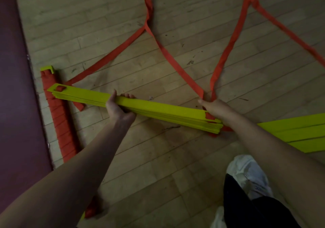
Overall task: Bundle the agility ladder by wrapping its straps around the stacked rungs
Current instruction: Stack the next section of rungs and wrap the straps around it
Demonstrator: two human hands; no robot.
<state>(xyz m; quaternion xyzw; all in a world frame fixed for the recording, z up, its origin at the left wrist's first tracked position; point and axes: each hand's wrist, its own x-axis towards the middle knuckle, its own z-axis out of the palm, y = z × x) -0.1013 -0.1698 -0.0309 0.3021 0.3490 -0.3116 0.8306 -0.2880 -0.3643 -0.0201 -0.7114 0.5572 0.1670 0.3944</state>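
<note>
1. Holding the stack of rungs [158,110] in the air over the wooden floor [175,166], at the middle of the view, long axis from 10 o'clock to 4 o'clock.
2. Gripping it with the left hand [117,108] a little toward the 10 o'clock end: thumb on the near side, fingers [129,95] curled over the far edge and clamped on the stack.
3. Resting the right hand [216,107] at the 4 o'clock end, just where two orange straps [172,61] come in. Thumb stretched toward 9 o'clock. Fingers hidden behind the back of the hand, so cannot tell whether closed on the straps.
4. Running away from that end toward 12 and 1 o'clock, loose and partly twisted on the floor; one branch going back to the 10 o'clock end of the stack.
5. Lying on the floor at 9 o'clock, below the stack's end: a wrapped bundle [58,119], orange around yellow, close along the edge of a dark red surface [15,87].
6. At 3 o'clock, loose yellow rungs [299,133] on the floor, partly behind the right forearm and cut by the frame.
7. At 5 o'clock, a white shoe [246,173] and a black trouser leg [246,210].
8. Open floor between the straps at 12 o'clock and under the stack toward 6 o'clock; closed at 9 o'clock by the dark red edge and at 3 o'clock by the loose rungs.
</note>
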